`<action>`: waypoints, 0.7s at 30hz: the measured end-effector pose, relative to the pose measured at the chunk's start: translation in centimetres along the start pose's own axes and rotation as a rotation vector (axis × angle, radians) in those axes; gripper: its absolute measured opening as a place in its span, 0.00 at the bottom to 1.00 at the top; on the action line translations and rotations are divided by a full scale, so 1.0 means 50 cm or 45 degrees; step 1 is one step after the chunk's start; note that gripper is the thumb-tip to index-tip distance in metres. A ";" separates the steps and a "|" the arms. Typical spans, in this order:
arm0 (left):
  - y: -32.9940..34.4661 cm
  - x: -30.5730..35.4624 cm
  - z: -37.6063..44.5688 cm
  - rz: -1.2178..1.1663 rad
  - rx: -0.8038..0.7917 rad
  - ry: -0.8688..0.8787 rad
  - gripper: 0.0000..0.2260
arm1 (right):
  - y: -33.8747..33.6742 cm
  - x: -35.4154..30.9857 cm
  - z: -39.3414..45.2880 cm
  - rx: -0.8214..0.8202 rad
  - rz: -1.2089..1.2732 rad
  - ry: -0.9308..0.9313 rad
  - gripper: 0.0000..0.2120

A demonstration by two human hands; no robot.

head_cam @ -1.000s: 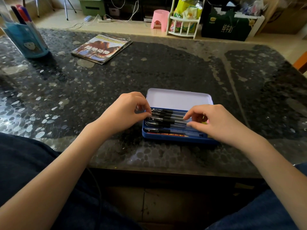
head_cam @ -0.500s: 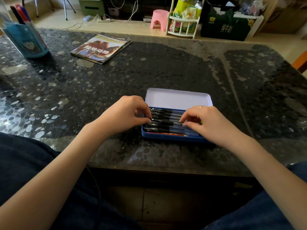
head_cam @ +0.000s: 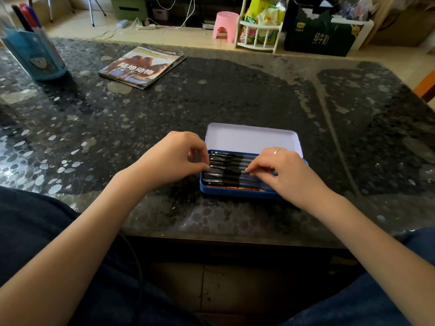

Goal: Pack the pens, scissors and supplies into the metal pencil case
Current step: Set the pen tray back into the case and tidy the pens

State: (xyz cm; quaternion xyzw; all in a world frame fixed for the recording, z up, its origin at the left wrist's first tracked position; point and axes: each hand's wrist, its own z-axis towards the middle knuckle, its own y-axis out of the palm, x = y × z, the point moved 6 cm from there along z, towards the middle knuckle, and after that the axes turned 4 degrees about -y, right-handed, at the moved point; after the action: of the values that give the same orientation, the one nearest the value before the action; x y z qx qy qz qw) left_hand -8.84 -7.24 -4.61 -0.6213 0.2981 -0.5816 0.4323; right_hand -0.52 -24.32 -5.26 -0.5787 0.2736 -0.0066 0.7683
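We read "陆地动物" on the magazine [head_cam: 142, 67] cover and "纯牛奶" on the dark green box [head_cam: 319, 37]; print on the pens [head_cam: 226, 161] is too small for us.

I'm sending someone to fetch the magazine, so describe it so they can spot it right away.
Start at the dark speckled table and look to its far left part. Right of the blue pen holder lies the magazine, flat and alone. It is the only printed thing, with large white Chinese characters on its cover.
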 end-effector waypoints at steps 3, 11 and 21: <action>0.006 -0.003 -0.001 0.012 -0.043 -0.004 0.03 | 0.002 -0.006 -0.001 -0.017 0.000 -0.017 0.07; 0.006 -0.006 -0.002 0.010 -0.052 -0.008 0.03 | -0.013 -0.006 -0.003 -0.014 0.047 0.024 0.04; -0.003 0.006 -0.007 -0.106 -0.096 0.051 0.04 | -0.009 0.006 -0.012 -0.245 0.053 0.103 0.06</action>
State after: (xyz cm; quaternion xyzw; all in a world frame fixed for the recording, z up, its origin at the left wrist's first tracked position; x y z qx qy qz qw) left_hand -9.18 -7.51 -4.37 -0.6373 0.3020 -0.5998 0.3780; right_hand -0.40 -25.10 -5.09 -0.6431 0.3158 0.0123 0.6975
